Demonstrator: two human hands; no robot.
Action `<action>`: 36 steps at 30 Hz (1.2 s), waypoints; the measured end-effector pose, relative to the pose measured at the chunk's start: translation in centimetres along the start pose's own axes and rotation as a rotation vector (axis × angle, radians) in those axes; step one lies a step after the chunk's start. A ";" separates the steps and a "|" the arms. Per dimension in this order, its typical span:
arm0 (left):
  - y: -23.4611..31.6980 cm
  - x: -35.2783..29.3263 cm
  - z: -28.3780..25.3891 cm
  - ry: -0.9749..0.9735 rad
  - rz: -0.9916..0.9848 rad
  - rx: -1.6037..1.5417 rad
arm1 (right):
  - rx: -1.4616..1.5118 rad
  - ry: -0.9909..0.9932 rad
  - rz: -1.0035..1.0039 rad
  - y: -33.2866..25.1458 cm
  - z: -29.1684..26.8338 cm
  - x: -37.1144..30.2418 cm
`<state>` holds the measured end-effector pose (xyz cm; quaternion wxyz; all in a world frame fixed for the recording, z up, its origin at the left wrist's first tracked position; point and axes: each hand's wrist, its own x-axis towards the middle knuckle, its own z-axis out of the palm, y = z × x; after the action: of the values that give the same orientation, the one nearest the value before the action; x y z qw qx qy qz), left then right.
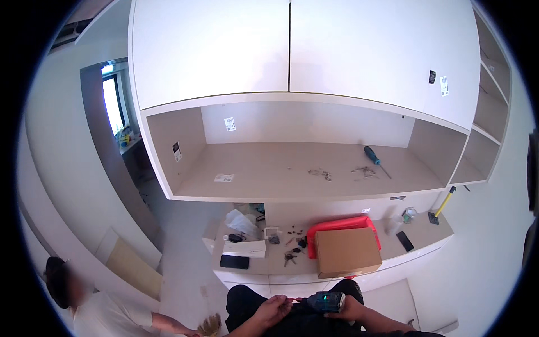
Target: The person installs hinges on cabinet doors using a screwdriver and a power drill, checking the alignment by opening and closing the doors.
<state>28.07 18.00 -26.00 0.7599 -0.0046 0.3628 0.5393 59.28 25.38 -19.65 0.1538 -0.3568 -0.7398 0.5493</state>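
Note:
At the bottom of the head view, my right hand [352, 309] is wrapped round a dark teal cordless drill [327, 301] with a small green light. The drill's front end points left, toward my left hand [272, 310]. My left fingers are closed on a thin red piece [293, 299] at that front end; its exact kind is too small to make out. Both hands are low over my dark-trousered legs. Just beyond them, a brown cardboard box [348, 251] sits on the low cabinet, partly over a red tray or bag [342, 223].
A wall cabinet [213, 50] with an open shelf hangs ahead; a screwdriver [375, 157] and small hardware lie on it. The low cabinet holds keys [289, 258], phones [234, 262] and a yellow-handled hammer [443, 206]. At left, another person [106, 314] holds a brush [210, 324].

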 end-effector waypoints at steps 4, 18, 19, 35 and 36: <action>0.2 0.3 0.9 -0.009 0.013 -0.019 | -0.060 0.005 0.054 -0.8 -0.5 -0.2; 2.7 2.7 4.1 0.040 0.102 -0.324 | 0.075 0.047 0.012 -1.2 -0.6 3.8; 3.0 2.9 4.4 0.022 0.122 -0.310 | 0.112 0.045 0.001 -0.9 -0.8 4.4; 14.9 -9.3 26.6 0.132 0.099 0.201 | 0.832 0.040 -0.134 -23.7 -12.8 5.7; 16.7 -11.1 29.3 0.122 0.190 0.262 | 0.773 0.040 -0.289 -24.5 -14.4 5.6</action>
<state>28.59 27.55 8.19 0.6763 0.0959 0.4741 0.5556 55.50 35.96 7.05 0.3665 -0.1760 -0.5182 0.7524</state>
